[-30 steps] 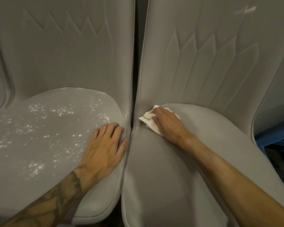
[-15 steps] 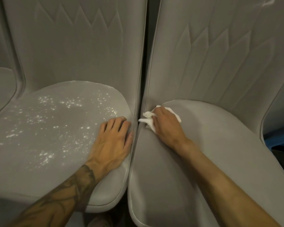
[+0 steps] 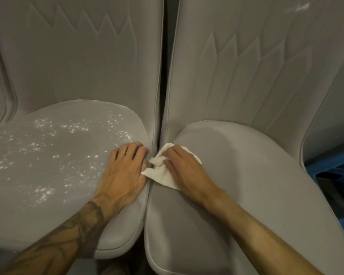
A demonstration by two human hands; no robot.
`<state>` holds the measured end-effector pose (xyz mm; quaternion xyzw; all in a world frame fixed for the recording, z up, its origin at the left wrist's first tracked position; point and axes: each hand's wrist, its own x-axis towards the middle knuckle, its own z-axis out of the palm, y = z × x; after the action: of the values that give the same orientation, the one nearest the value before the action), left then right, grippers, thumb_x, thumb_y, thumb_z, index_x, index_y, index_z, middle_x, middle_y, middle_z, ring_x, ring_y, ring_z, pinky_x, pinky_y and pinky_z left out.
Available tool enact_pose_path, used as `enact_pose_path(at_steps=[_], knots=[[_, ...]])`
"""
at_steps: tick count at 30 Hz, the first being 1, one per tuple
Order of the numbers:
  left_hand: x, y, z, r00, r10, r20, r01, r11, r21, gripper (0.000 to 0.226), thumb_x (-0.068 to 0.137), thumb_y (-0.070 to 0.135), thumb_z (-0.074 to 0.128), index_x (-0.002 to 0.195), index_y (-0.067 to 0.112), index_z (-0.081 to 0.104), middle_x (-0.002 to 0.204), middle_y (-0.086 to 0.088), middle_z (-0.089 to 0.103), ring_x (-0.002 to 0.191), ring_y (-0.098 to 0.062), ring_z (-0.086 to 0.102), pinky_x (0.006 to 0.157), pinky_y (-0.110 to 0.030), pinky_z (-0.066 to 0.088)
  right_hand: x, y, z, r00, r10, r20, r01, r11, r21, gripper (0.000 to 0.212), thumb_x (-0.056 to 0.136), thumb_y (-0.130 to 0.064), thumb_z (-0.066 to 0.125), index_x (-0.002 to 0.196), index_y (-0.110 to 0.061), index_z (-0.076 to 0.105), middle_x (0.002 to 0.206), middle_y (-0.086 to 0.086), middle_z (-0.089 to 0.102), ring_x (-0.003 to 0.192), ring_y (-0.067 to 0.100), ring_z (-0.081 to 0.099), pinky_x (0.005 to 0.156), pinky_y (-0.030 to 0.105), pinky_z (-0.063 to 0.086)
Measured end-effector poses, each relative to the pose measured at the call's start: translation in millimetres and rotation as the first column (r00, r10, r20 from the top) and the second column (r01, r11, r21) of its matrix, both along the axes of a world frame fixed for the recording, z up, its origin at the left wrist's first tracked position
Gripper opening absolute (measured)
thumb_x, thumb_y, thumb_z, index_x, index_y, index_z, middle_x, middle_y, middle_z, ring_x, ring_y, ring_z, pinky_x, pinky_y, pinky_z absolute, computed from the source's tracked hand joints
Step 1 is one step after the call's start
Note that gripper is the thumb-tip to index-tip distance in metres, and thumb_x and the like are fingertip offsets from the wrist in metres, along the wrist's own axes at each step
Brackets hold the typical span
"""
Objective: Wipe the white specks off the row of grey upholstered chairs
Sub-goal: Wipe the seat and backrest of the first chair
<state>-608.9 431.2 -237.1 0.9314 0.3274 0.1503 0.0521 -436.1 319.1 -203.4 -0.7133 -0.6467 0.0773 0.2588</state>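
Gripping cloth (image 3: 161,175) w/ R hand (image 3: 185,171), seat gap (image 3: 158,143) | L hand (image 3: 123,175) fingers flat on specked seat (image 3: 28,195), thumb maybe touching cloth

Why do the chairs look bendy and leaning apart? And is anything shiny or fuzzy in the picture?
Head view: the wide-angle lens bows the left chair back and right chair back away from the dark gap; a glare streak shines top right; the white specks on the left seat look smeared; the cloth in the right hand looks sharp; light is dim and even.
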Motion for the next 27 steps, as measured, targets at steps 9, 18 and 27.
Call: enact_pose_path(at_steps=[9,18,27], knots=[[-1.8,-2.6,7.0,1.000,0.005,-0.027,-0.005,1.000,-0.004,0.038,0.102,0.028,0.036,0.128,0.016,0.060,0.134,-0.006,0.057,0.121,-0.026,0.053,0.103,-0.043,0.040,13.4,1.4,-0.8,1.000,-0.009,0.002,0.009,0.999,-0.031,0.023,0.103,-0.026,0.047,0.116,-0.017,0.064,0.119,0.000,0.060,0.109,0.021,0.055,0.095,0.035,0.043],[-0.5,-3.9,5.2,1.000,0.004,-0.020,-0.004,1.000,0.008,0.047,0.100,0.033,0.032,0.128,0.015,0.066,0.136,-0.007,0.060,0.122,-0.027,0.056,0.106,-0.045,0.045,93.6,65.2,-0.8,0.820,-0.567,0.082,0.573,0.808,-0.137,0.026,0.103,-0.021,0.044,0.115,-0.006,0.061,0.121,0.016,0.063,0.112,0.037,0.057,0.091,0.043,0.042],[2.0,-4.5,6.3,0.997,-0.004,-0.078,0.010,0.997,0.082,0.044,0.100,0.028,0.034,0.120,0.007,0.068,0.126,-0.019,0.065,0.111,-0.038,0.062,0.093,-0.054,0.052,75.4,59.8,9.1,0.900,-0.415,0.131,0.432,0.891,-0.143,0.042,0.092,-0.052,0.051,0.109,-0.016,0.065,0.112,0.004,0.068,0.105,0.029,0.061,0.087,0.038,0.047]])
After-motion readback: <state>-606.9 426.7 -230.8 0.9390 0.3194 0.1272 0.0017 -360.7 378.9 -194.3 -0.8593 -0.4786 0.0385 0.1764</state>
